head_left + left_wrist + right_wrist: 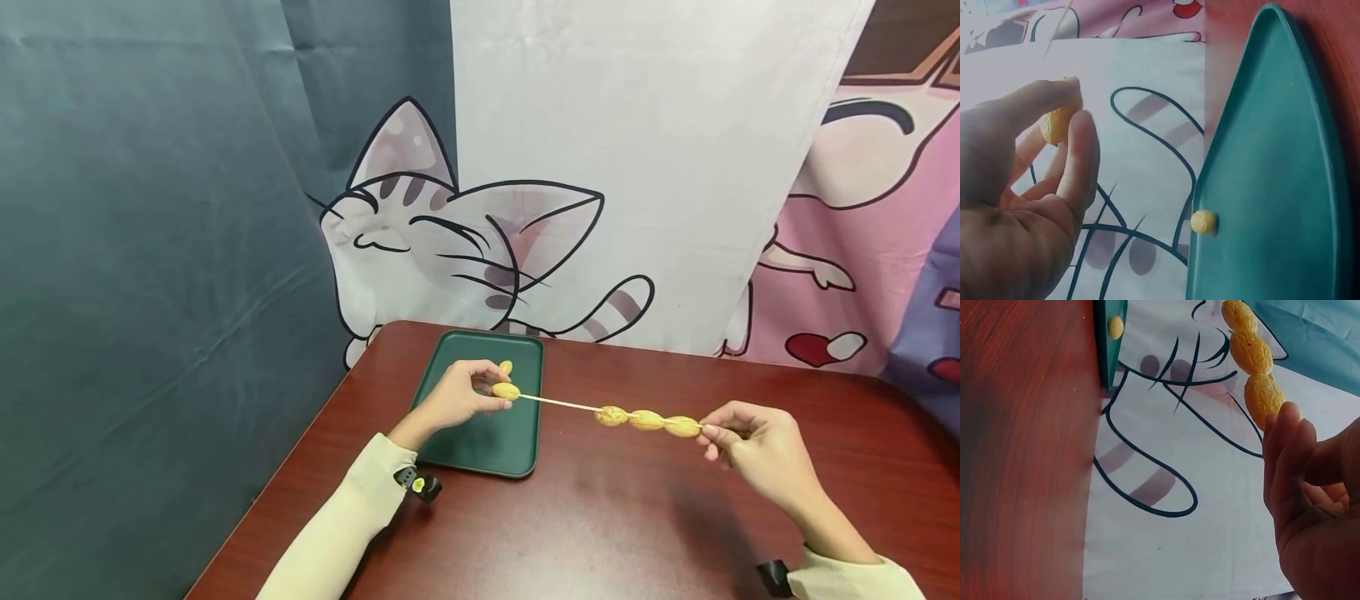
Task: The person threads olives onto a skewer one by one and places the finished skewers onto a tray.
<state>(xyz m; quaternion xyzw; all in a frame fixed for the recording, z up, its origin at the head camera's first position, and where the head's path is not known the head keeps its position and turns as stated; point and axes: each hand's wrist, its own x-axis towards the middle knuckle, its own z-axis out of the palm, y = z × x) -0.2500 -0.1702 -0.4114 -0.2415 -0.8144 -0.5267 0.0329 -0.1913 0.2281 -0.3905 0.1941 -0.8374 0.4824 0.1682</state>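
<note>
Reddish-brown table [622, 533] before a cat-print curtain [637, 108], with a thin skewer [558, 402] held above it

Body of the scene: a dark green tray [480, 442] lies near the table's far left corner. Above the tray, the left hand [453, 396] pinches one oval yellow piece [506, 391] between thumb and fingers, its other fingers loosely bent. One end of the skewer meets that piece; how far it goes in cannot be told. From there the bare stick crosses over the tray's right edge to three threaded pieces [646, 420], touching end to end or nearly so. Just beside the outermost of these, the right hand [765, 454] pinches the skewer's other end between thumb and fingertips. One loose piece [506, 367] lies on the tray, toward its far edge, near the left fingers. Both forearms wear pale sleeves [360, 508]. At the left wrist, a black device [427, 490] carries a yellow mark, too small to read.
</note>
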